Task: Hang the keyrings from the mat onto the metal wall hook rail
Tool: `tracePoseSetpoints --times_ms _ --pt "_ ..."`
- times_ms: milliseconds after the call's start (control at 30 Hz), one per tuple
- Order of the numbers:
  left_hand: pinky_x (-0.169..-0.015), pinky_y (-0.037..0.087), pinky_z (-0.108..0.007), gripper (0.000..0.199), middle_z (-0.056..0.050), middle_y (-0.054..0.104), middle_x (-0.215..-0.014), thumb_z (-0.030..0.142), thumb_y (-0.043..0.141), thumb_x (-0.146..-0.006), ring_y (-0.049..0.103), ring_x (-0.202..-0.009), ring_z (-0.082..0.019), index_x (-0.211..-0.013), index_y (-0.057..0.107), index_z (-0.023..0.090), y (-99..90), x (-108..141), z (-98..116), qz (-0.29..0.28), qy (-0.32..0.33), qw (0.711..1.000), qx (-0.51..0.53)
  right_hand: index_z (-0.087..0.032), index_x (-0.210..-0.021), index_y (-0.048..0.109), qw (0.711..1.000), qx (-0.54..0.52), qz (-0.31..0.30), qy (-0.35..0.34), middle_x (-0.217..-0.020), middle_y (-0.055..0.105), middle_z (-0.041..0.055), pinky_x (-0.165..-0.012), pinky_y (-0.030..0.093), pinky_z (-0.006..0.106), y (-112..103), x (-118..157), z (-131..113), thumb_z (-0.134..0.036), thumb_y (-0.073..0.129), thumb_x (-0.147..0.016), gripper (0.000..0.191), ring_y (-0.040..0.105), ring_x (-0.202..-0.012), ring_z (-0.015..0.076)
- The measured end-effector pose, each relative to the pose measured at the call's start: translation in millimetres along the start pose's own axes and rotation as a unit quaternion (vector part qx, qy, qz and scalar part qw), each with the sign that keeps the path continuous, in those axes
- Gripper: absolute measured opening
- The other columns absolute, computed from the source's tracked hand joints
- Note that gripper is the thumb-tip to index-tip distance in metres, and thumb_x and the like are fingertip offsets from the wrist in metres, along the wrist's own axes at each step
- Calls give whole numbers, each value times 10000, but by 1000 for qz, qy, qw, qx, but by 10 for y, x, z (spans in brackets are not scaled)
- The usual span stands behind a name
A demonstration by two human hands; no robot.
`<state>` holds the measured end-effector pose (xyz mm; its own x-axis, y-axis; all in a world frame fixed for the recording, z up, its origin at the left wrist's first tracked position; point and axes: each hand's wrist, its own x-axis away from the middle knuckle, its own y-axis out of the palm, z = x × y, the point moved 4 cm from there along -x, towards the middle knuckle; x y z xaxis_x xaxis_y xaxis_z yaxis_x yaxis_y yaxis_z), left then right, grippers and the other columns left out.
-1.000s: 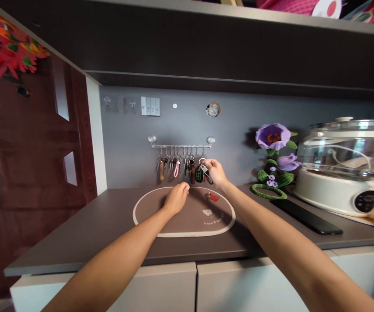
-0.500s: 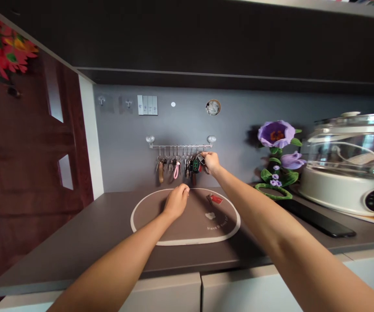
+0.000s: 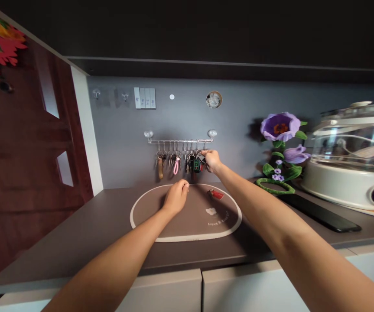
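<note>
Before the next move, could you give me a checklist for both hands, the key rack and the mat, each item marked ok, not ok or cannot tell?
1. Right hand has hold of a key bunch: ok; thumb and fingers are closed at its top.
2. That bunch's ring sits on a hook: cannot tell; the fingers cover the spot.
3. Rack in place on the wall: ok; a clear round mount shows at each end.
4. Left hand free of any object: cannot tell; its curled fingers hide the palm.
5. Mat free of loose items: not ok; a red tag lies on it.
</note>
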<state>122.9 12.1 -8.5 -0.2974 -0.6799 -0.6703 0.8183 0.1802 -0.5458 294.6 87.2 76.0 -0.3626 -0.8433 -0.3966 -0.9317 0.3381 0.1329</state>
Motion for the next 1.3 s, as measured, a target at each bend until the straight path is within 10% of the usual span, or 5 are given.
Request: tracePoseSetpoints --times_ms 500,867,1300 --pt "-663 398 -249 218 -24 611 -726 255 329 -844 548 -703 -136 -837 532 176 14 8 5 -9 5 1000 15 -142 -713 543 996 82 8 -37 -522 508 -23 -473 365 209 -125 -4 151 -309 526 -733 168 427 -445 76" --pt "-662 410 -248 218 -26 607 -749 285 378 -819 541 -694 -134 -914 539 172 70 30 11 -52 15 998 35 -177 -1025 501 991 126 37 -36 -1031 569 54 -800 416 281 -388 344 240 -206 528 -708 319 535 -869 128" --pt "-692 438 -248 216 -34 618 -789 268 424 -795 562 -710 -128 -919 562 159 59 60 40 -87 6 996 30 -167 -718 623 958 279 -71 7 -596 591 -18 -609 413 217 -759 841 521 -126 674 -588 145 516 -561 91"
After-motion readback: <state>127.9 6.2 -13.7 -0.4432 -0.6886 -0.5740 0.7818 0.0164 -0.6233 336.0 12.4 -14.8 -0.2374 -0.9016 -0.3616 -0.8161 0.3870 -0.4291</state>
